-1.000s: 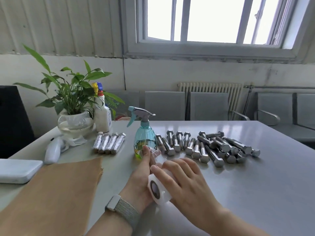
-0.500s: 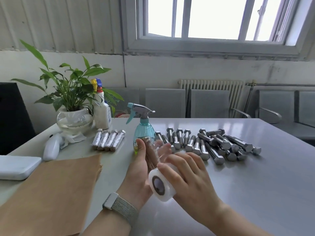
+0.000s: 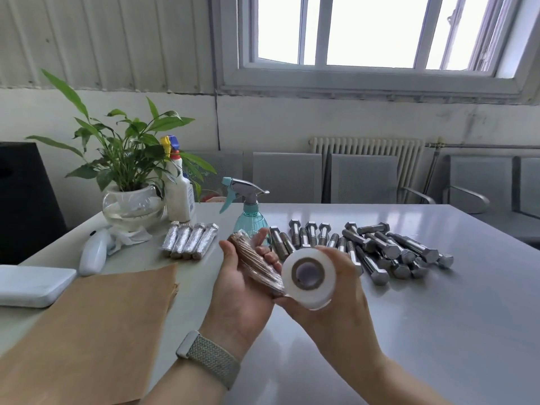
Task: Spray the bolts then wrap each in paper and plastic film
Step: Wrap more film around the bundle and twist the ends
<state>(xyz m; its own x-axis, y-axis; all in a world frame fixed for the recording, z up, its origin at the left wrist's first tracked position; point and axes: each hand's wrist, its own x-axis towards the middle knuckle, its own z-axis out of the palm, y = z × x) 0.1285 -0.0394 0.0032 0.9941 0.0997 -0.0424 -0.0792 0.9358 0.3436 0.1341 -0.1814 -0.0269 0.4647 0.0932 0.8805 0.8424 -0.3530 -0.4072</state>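
Bright daylight comes through a wide window (image 3: 377, 30) in a white wall (image 3: 292, 118). Below it a white radiator (image 3: 368, 162) stands behind grey chairs (image 3: 362, 179) lined along the grey counter (image 3: 438, 317). Ribbed panelling (image 3: 102, 39) covers the upper left wall.

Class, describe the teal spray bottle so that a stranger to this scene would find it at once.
Start at the grey table under the window. Behind the hands, between four wrapped bolts and the bare bolts, stands the spray bottle. It alone is see-through teal with a grey trigger head; the other bottle, by the plant, is white.
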